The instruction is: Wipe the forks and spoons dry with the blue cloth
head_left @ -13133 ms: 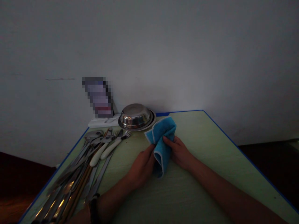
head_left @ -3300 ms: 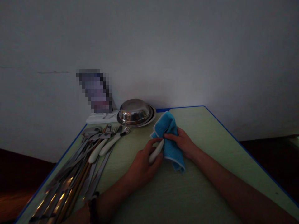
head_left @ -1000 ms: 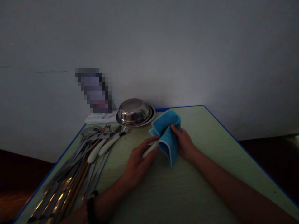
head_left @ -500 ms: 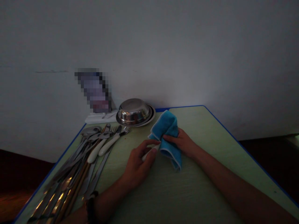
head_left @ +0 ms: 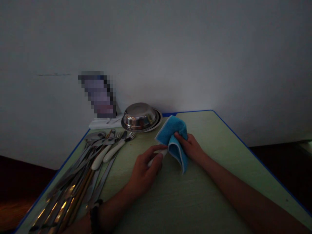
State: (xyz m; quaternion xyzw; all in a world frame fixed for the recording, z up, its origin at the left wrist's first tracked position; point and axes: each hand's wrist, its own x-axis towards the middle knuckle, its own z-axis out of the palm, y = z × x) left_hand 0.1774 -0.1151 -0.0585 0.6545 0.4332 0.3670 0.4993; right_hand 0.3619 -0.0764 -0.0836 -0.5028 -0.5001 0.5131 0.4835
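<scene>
My left hand [head_left: 143, 169] is closed round the white handle of a utensil [head_left: 162, 154]; the utensil's other end is buried in a blue cloth [head_left: 173, 138]. My right hand [head_left: 192, 148] grips that folded cloth, wrapped about the hidden end of the utensil. Both hands rest low over the pale green table [head_left: 219, 152], near its middle.
Several pieces of cutlery [head_left: 97, 156], some white-handled, lie in a row along the table's left side. Upturned steel bowls [head_left: 140, 117] stand at the back by the wall, beside a white holder [head_left: 104, 123] with a blurred item. The table has a blue edge.
My right hand has shifted the cloth a little up and along the utensil, and the cloth's hanging fold has turned. My left hand keeps its hold on the white handle.
</scene>
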